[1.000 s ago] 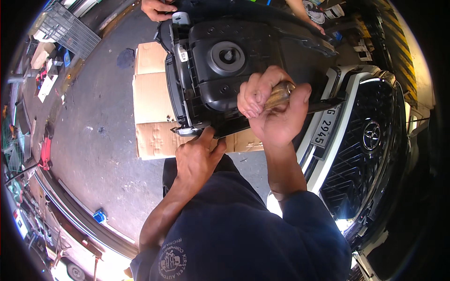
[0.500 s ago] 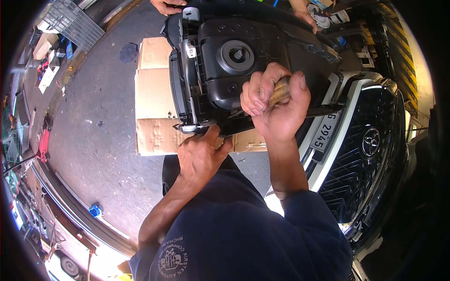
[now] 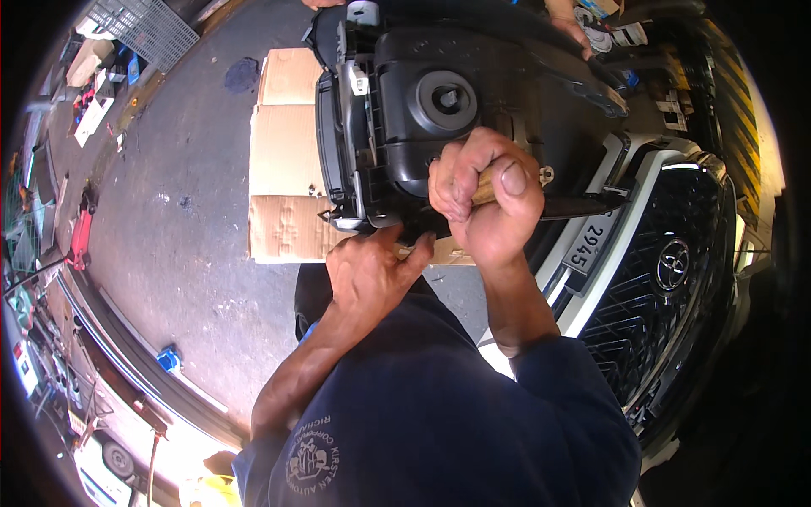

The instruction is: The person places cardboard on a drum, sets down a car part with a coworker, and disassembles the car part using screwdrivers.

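Observation:
A black car headlight assembly [image 3: 397,139] lies with its back side up, a round cap [image 3: 443,100] standing out of its housing. My left hand [image 3: 369,275] grips the near edge of the assembly. Its fingers go partly out of sight under that edge, and the thumb rests along it. My right hand [image 3: 498,207] is closed around a tool's wooden handle [image 3: 485,188], held over the near right part of the housing. The tool's working end is hidden by my hand and the dark part. A small light metal piece [image 3: 547,175] shows just beside my right knuckles.
Flattened cardboard [image 3: 287,160] lies under the assembly. Another person's hand [image 3: 571,35] holds its far right side. A car front with a black grille [image 3: 650,279] stands close on my right. A grey plastic crate [image 3: 156,34] and a red floor jack [image 3: 82,232] are on the left.
My right hand has come a little toward me with the wooden-handled tool, and its thumb now bends over the handle. My left hand keeps its place on the edge. The view has shifted slightly.

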Demonstrator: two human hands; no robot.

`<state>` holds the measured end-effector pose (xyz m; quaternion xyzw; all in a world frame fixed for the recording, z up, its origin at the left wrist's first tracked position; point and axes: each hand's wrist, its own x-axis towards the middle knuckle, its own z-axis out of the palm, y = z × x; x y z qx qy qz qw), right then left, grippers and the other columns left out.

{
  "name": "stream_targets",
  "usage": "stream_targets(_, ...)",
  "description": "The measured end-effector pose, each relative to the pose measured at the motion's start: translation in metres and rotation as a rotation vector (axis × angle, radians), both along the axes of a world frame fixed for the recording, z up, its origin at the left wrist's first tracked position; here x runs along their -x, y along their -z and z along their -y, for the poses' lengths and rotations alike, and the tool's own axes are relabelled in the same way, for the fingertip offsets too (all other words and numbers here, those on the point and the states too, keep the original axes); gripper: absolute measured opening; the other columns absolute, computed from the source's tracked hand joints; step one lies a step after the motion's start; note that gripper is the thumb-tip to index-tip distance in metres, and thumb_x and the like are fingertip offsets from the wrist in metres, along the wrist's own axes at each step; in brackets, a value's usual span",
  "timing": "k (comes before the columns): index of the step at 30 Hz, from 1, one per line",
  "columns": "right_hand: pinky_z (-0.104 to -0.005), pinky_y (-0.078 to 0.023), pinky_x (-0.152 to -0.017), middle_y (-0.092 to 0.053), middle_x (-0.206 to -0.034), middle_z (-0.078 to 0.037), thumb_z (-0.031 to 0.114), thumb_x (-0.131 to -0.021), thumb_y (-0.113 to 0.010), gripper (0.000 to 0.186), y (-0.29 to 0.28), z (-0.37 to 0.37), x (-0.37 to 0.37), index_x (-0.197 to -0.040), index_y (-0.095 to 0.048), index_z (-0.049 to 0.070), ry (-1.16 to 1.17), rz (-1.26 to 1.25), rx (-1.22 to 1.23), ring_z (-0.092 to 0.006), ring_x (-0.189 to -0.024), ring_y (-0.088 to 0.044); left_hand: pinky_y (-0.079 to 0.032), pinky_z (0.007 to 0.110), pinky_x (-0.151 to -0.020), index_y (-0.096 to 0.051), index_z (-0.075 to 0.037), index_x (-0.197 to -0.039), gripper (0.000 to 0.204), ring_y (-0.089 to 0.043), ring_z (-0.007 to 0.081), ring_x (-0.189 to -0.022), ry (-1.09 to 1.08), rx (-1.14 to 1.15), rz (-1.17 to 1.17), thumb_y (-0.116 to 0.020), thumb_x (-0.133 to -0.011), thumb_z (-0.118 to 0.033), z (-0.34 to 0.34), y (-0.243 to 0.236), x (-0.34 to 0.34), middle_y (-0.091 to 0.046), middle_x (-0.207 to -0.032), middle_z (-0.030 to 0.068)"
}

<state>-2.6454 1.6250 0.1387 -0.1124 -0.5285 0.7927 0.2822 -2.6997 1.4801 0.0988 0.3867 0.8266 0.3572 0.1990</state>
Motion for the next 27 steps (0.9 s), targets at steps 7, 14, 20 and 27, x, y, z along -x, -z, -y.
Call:
stream_targets(7, -0.0256, -0.028, -0.039, -0.04, -0.052, -0.006, 0.046, -0.09, -0.051, 0.049, -0.002, 0.005, 0.0, -0.068, -0.045, 0.003, 0.045, 0.036, 0.069, -0.0122, -0.042, -0.035, -0.046, 0.038, -0.044, -0.062, -0.007, -0.069, 0.03, -0.061, 0.0296, -0.048, 0.074, 0.012, 0.017, -0.073, -0.077, -0.033, 0.005, 0.006, 0.002, -0.059, -0.053, 0.01)
stream_targets(14, -0.0256, -0.028, -0.038, -0.039, -0.05, -0.005, 0.045, -0.09, -0.051, 0.049, 0.004, 0.013, 0.005, -0.066, -0.044, 0.003, 0.085, -0.007, 0.024, -0.0118, -0.041, -0.033, -0.047, 0.036, -0.042, -0.061, -0.009, -0.069, 0.033, -0.059, 0.027, -0.043, 0.08, -0.055, -0.091, -0.07, -0.078, -0.04, 0.009, 0.006, -0.004, -0.056, -0.046, 0.0079)
stream_targets(20, -0.023, -0.029, -0.042, -0.049, -0.057, -0.004, 0.033, -0.087, -0.06, 0.039, 0.0, 0.02, 0.009, -0.065, -0.048, 0.003, 0.16, 0.036, -0.006, -0.0067, -0.046, -0.039, -0.048, 0.037, -0.046, -0.059, -0.012, -0.074, 0.029, -0.06, 0.0263, -0.046, 0.172, -0.033, -0.16, -0.07, -0.08, -0.038, 0.01, 0.01, -0.003, -0.056, -0.049, 0.007)
stream_targets(27, -0.022, -0.028, -0.037, -0.043, -0.05, 0.002, 0.014, -0.086, -0.064, 0.027, -0.004, 0.009, 0.019, -0.066, -0.048, 0.005, 0.303, 0.088, 0.071, -0.0051, -0.04, -0.037, -0.048, 0.037, -0.053, -0.061, -0.012, -0.075, 0.022, -0.061, 0.0258, -0.051, 0.25, -0.071, -0.152, -0.072, -0.078, -0.032, 0.018, 0.011, 0.0, -0.058, -0.052, 0.0072)
